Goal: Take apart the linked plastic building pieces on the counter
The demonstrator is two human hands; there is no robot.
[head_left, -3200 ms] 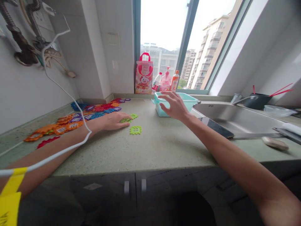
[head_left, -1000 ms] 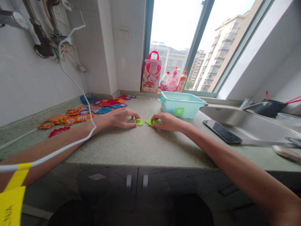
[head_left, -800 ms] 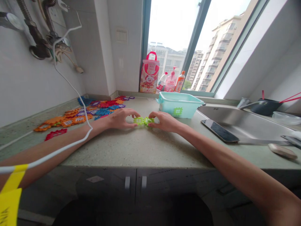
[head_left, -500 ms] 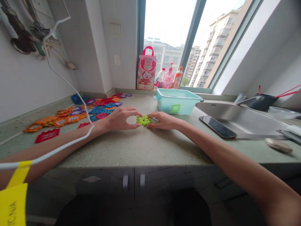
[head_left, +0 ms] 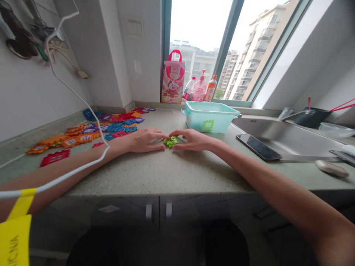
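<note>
Spread across the left of the counter (head_left: 155, 173): loose pieces (head_left: 80, 135). Between left hand (head_left: 145, 140) and right hand (head_left: 194, 140): small cluster (head_left: 171, 141). Farther back, to the right: tub (head_left: 191, 111). Behind it, by the window (head_left: 199, 29): bag (head_left: 172, 83), with bottles (head_left: 199, 89) to its right. Right of the tub: sink (head_left: 266, 136), with phone (head_left: 259, 147) along its near-left edge.

The pale green stone-like worktop (head_left: 166, 173) looks speckled, with a faint sheen. The open mint-green rectangular tub (head_left: 194, 122) is smooth, translucent plastic; the bright green notched tiles (head_left: 171, 142) look like plastic too. The silver rectangular sink (head_left: 266, 136) is softly reflective metal, the dark flat-fronted cabinet doors (head_left: 124, 221) glossy.
</note>
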